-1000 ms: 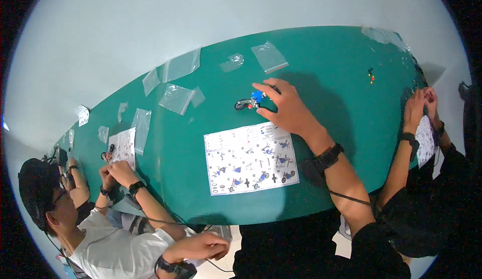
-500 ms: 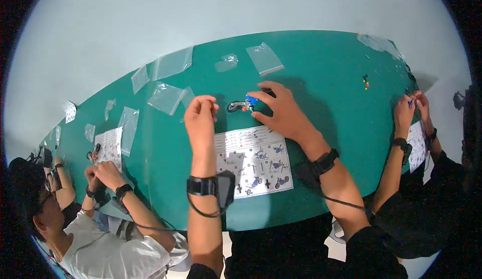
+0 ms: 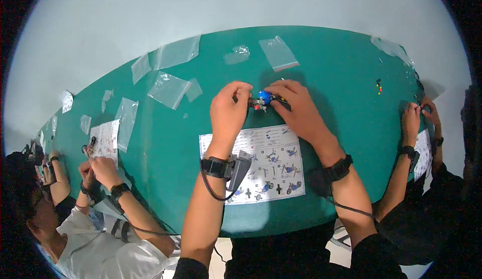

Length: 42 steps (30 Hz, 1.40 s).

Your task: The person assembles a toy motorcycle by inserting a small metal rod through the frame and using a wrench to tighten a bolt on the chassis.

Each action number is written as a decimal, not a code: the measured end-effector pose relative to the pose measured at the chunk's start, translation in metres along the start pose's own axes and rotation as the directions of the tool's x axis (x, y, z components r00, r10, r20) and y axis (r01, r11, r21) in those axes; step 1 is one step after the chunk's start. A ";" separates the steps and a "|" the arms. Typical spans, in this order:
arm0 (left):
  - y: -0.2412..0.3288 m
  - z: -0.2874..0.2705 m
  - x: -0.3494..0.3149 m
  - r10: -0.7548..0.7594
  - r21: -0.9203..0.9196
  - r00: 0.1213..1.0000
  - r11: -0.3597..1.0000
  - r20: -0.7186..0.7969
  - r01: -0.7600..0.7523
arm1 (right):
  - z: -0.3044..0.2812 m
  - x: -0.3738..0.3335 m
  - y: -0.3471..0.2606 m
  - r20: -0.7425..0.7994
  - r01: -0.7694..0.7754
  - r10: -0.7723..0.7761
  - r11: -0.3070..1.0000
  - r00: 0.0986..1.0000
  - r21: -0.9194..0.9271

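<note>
A small toy motorcycle (image 3: 264, 96) of blue, grey and red parts is held between my two hands above the green table. My left hand (image 3: 230, 109) is closed on its left end and hides most of the black wheel there. From the other side, my right hand (image 3: 296, 107) grips it with thumb and fingers; part of a black piece shows beneath those fingers. Just below my hands lies a white instruction sheet (image 3: 281, 159) with printed pictures of the model, and my left wrist covers part of its left side.
Clear plastic bags (image 3: 169, 89) lie left of my hands, and another bag (image 3: 279, 53) is beyond them. Small coloured pieces (image 3: 379, 87) sit to the right on the green table (image 3: 341, 123). Co-workers' hands (image 3: 103, 168) are busy at both sides.
My left hand has moved right and taken hold of the toy motorcycle's wheel end. My right hand has stayed on it and closed more. The view has shifted slightly.
</note>
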State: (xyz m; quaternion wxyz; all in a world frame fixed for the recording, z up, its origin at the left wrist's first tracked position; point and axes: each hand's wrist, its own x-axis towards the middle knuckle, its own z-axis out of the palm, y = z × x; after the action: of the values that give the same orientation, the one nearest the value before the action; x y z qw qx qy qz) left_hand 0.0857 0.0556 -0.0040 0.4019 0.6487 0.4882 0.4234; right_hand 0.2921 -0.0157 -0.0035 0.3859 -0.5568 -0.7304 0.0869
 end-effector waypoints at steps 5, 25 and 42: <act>-0.006 -0.002 0.003 0.034 -0.013 0.997 0.999 0.062 -0.033 | 0.002 0.003 0.002 -0.021 0.013 -0.011 0.998 1.000 0.069; -0.010 -0.019 0.016 -0.038 -0.269 0.998 0.962 0.056 0.052 | -0.009 0.002 0.006 0.013 -0.021 0.020 0.995 1.000 0.102; 0.004 -0.004 -0.003 0.361 0.240 0.916 0.887 0.173 -0.395 | -0.007 0.003 -0.003 -0.008 -0.116 0.118 0.985 0.993 0.131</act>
State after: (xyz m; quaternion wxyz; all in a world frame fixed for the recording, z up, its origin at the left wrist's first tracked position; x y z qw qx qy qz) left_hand 0.0824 0.0529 0.0004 0.2489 0.8049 0.3796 0.3822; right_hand 0.2945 -0.0160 0.0047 0.4213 -0.5731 -0.6862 0.1525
